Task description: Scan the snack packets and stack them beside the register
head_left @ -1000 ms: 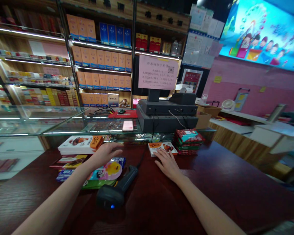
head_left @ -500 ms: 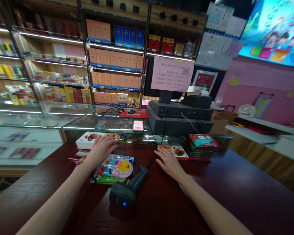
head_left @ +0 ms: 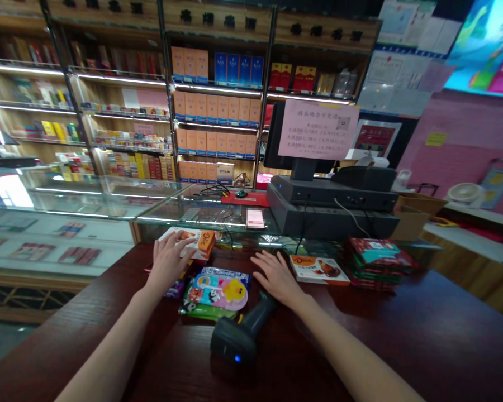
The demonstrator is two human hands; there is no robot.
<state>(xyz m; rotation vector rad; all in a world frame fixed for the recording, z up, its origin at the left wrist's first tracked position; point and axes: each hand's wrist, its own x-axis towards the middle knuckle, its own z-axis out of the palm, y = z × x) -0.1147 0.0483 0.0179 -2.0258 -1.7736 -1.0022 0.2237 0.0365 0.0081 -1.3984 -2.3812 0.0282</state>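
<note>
My left hand (head_left: 170, 261) has its fingers spread over the left part of a white and orange Dove chocolate box (head_left: 203, 244); whether it touches the box is unclear. Below that hand, snack packets are partly hidden. Colourful packets with a yellow duck picture (head_left: 216, 290) lie to its right. My right hand (head_left: 279, 277) is open, fingers stretched out, just left of another Dove box (head_left: 319, 269). Nothing shows in its grasp. In front of the packets lies a black barcode scanner (head_left: 237, 338) with a blue light, its handle reaching close to my right hand.
A stack of red and green packets (head_left: 379, 262) stands at the right on the dark wooden table (head_left: 381, 346). Behind are a glass counter (head_left: 163, 211), a cash register with a monitor (head_left: 331, 192) bearing a pink sign, and stocked shelves (head_left: 218, 120).
The view has swung left. My right hand has come off the right Dove box and moved left, towards the scanner's handle. My left hand has shifted left across its box, uncovering the orange end.
</note>
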